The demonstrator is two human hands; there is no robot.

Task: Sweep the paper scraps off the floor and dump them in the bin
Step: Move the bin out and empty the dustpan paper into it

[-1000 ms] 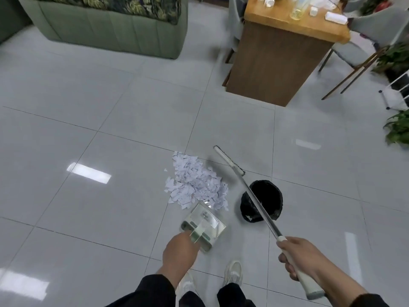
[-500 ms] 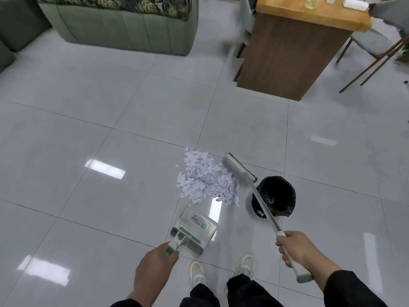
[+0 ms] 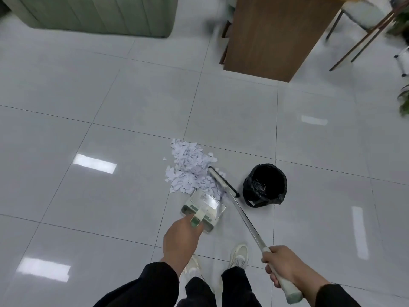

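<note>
From the head camera, looking down at a glossy grey tiled floor, the left hand is clenched round the pale green handle of a clear plastic dustpan, whose open lip rests on the floor against the near edge of the paper scraps. The scraps lie heaped in one white pile in the middle of the floor, spread across a tile joint, with a few stray pieces just off the left edge. The right hand is wrapped round the pale grip at the end of a long-handled broom, the metal shaft slanting up and away to the narrow brush head, which sits on the floor at the right edge of the pile, touching the scraps. Just beside the brush head, to its right, stands the bin, a small round one lined with a black bag, upright. Both forearms wear dark sleeves, and two pale shoes show below dark trousers between the arms. Further off stand a brown wooden cabinet, a green sofa base and thin chair legs at the upper right.
</note>
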